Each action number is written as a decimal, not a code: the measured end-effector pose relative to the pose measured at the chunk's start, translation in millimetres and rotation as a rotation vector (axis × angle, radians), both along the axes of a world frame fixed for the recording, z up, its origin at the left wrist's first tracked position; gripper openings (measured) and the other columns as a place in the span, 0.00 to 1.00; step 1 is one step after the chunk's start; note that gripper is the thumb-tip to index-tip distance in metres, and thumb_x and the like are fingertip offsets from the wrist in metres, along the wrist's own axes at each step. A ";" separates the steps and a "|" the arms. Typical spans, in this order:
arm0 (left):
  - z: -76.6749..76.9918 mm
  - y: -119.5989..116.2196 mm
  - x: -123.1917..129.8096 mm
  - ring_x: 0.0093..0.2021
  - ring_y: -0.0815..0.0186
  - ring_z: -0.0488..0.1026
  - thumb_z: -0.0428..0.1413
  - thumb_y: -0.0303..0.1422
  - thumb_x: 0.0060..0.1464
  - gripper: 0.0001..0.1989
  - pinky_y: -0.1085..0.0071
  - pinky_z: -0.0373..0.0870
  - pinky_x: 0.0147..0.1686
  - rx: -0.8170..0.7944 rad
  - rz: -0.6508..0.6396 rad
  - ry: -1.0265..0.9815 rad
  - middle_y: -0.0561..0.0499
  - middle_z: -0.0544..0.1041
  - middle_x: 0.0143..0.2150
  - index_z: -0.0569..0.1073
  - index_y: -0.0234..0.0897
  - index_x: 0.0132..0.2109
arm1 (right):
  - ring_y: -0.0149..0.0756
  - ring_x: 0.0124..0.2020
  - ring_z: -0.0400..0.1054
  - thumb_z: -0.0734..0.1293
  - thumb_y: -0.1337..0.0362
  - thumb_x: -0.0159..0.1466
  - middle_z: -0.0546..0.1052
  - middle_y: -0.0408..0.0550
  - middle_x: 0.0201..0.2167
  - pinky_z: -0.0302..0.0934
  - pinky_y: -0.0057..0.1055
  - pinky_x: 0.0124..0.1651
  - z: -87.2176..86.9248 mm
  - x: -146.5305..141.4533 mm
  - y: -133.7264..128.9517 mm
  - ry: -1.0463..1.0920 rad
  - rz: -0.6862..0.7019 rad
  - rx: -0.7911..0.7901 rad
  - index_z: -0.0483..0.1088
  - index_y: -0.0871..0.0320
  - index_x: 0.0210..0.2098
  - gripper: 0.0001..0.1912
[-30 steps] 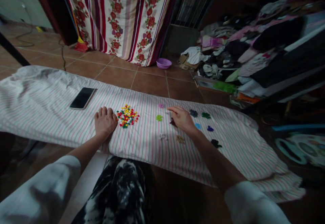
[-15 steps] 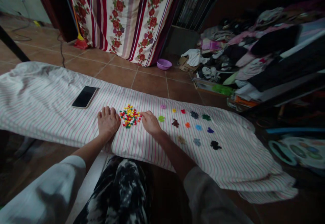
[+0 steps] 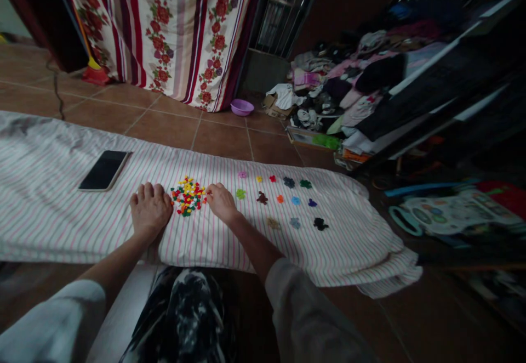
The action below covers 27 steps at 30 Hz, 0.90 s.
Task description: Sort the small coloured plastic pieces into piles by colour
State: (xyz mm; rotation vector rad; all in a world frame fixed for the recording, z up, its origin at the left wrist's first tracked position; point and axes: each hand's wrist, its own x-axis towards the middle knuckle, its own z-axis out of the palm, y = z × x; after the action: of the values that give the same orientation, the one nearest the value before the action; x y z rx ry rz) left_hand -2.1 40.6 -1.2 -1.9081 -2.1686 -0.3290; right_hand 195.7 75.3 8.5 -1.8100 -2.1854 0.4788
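A pile of small mixed pieces [image 3: 189, 194], red, yellow, green, orange and white, lies on the striped cloth [image 3: 197, 242]. My left hand [image 3: 151, 207] rests palm down at the pile's left side, fingers slightly apart. At its right edge my right hand [image 3: 221, 202] is closed in a pinch; whatever is between the fingertips is too small to name. Right of that hand are several small single-colour heaps, among them a lime green heap [image 3: 240, 193], a brown heap [image 3: 262, 197], a light blue heap [image 3: 295, 200] and a black heap [image 3: 320, 224].
A phone [image 3: 104, 170] lies on the cloth to the left. Beyond the cloth's far edge, a purple basin [image 3: 242, 107] and a red broom [image 3: 96, 74] are on the tiled floor. Clothes [image 3: 329, 89] are heaped at the back right.
The camera view has shifted to the right, so everything appears further left. My left hand stays beside the pile, and my right hand remains pinched at its right edge.
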 end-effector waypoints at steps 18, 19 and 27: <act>4.5 -1.7 2.0 0.55 0.51 0.64 0.37 0.35 0.62 0.18 0.58 0.59 0.49 -0.009 -0.018 0.036 0.37 0.71 0.49 0.69 0.34 0.45 | 0.36 0.43 0.70 0.59 0.73 0.61 0.78 0.47 0.38 0.62 0.32 0.50 0.0 96.2 24.0 0.322 -0.187 0.388 0.76 0.56 0.38 0.15; 4.1 -1.6 1.9 0.54 0.51 0.64 0.38 0.35 0.62 0.18 0.58 0.59 0.49 -0.007 -0.020 0.039 0.37 0.71 0.49 0.69 0.34 0.45 | 0.37 0.43 0.70 0.59 0.74 0.61 0.78 0.48 0.38 0.62 0.32 0.51 1.2 109.3 26.3 0.310 -0.230 0.403 0.77 0.56 0.37 0.16; 2.1 0.5 1.4 0.56 0.50 0.64 0.37 0.35 0.63 0.18 0.58 0.60 0.48 -0.010 -0.020 0.037 0.36 0.71 0.51 0.69 0.33 0.45 | 0.38 0.44 0.71 0.58 0.73 0.60 0.79 0.51 0.40 0.61 0.31 0.53 6.9 195.5 33.7 0.053 -0.586 0.318 0.79 0.59 0.40 0.19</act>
State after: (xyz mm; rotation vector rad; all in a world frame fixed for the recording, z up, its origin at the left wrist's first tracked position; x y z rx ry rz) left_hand -0.7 41.1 0.8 -1.9269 -2.1329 -0.2841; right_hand 391.1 109.0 15.3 -2.0845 -1.4791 0.0442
